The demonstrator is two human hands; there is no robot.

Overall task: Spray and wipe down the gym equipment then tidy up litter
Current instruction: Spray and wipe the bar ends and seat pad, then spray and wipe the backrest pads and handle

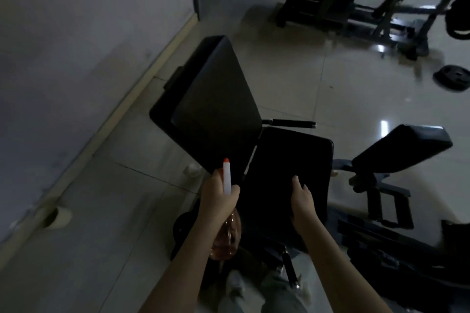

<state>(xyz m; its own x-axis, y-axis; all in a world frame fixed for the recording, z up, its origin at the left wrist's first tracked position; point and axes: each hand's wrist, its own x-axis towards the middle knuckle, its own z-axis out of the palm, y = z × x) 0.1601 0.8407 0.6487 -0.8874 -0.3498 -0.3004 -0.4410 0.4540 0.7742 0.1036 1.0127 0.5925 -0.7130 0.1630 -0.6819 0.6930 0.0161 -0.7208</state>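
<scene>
A black padded gym bench fills the middle of the head view, with a raised backrest (216, 99) and a flat seat pad (287, 165). My left hand (218, 195) grips a spray bottle (227, 178) with a white nozzle and an orange tip; its clear, orange-tinted body hangs below my wrist. The nozzle points toward the lower edge of the backrest. My right hand (301, 198) rests flat on the seat pad, fingers straight. No cloth is visible under it.
A white wall (76, 58) with a baseboard runs along the left. A second padded bench (401, 147) stands to the right. More machines (356, 7) stand at the back right, and a weight plate (452, 79) lies on the shiny tiled floor. A small pale object (192, 170) lies by the bench.
</scene>
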